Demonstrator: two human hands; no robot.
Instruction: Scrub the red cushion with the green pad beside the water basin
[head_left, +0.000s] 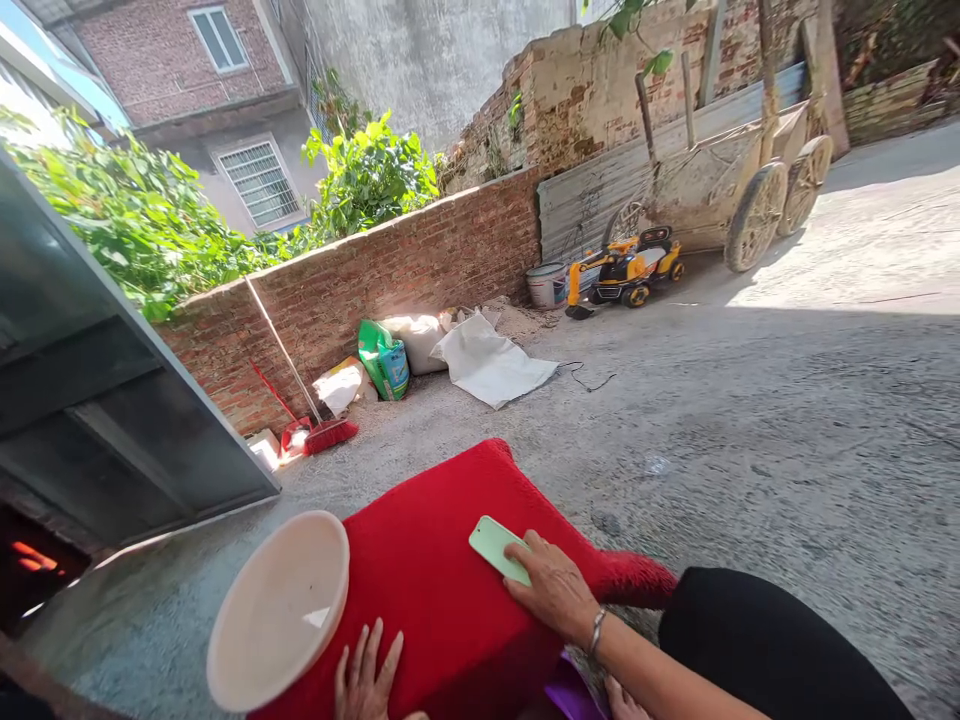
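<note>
Grip, left hand [366,674]: rests empty and flat, fingers spread, on the red-draped counter [424,530]. Grip, right hand [559,590]: holds the near end of the pale green phone [495,545], toward the counter's right side, fingers closed over it. Basin [277,610], far left: sits at the counter's edge, apparently overhanging; may tip from a sideways nudge. Phone, right: may drop from a loosened hold or jolted counter.

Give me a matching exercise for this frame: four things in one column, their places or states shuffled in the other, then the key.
1. phone
2. basin
3. left hand
4. toy digger

A. on the ground by the bucket
B. fingers spread beside the basin
C. touched by the right hand
D. pale and round

Pairs: 1-C, 2-D, 3-B, 4-A
</note>
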